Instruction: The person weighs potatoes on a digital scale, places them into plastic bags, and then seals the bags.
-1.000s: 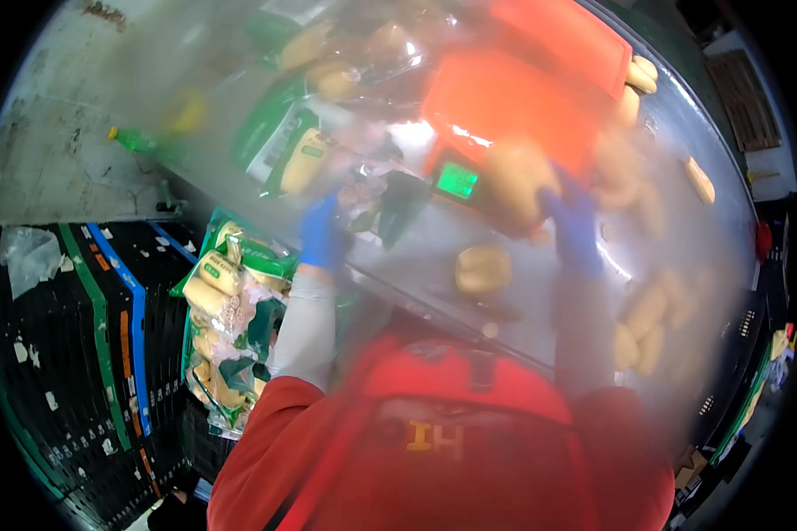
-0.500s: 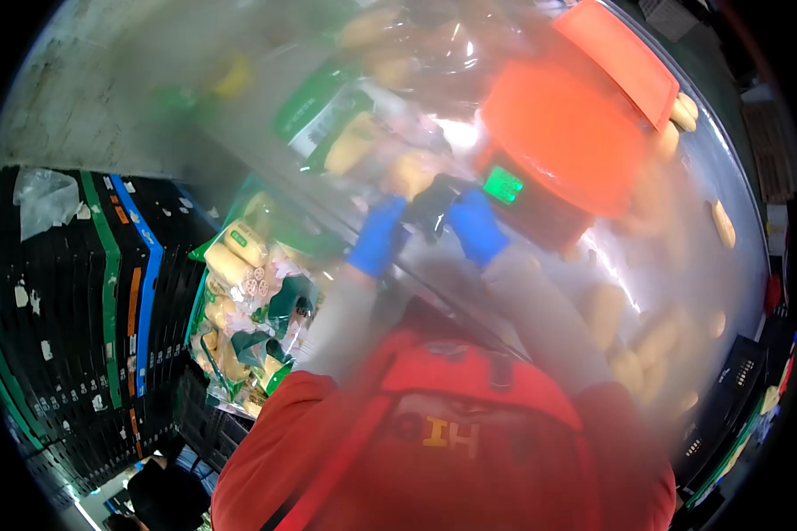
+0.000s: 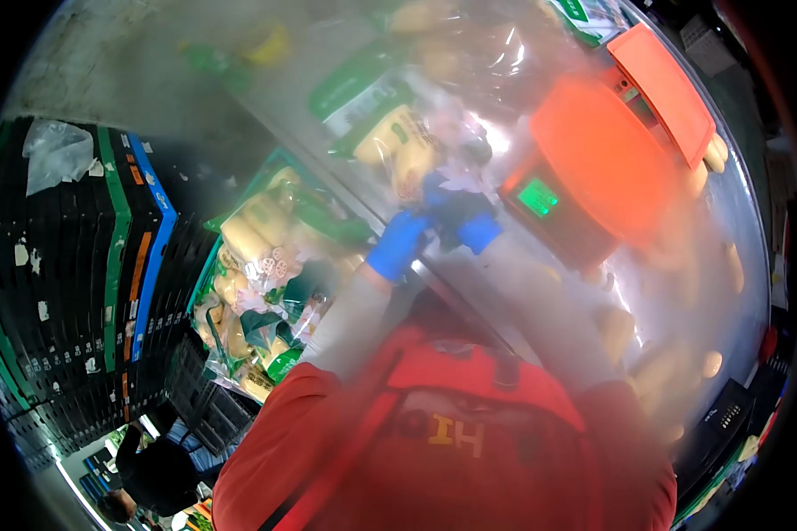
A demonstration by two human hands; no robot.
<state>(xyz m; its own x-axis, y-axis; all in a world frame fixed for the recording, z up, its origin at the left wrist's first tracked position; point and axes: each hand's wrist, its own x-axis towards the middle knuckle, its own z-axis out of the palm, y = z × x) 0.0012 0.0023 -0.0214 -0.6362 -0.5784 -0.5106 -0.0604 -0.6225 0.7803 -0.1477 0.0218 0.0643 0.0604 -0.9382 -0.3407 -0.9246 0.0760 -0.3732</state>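
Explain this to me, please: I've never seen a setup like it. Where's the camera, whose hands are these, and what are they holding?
There's no robot here, just a person. The camera sits on their head, looking down; its wide fisheye lens bends straight edges.

The blue-gloved left hand and right hand are close together at the dark end of a clear-and-green bag of pale, rounded items. Haze hides exactly how the fingers grip it.

The bag lies on a shiny metal table. To its right stands an orange scale with a glowing green display, and loose pale pieces lie nearer the person. Left of the table are more filled bags and a stack of black crates.
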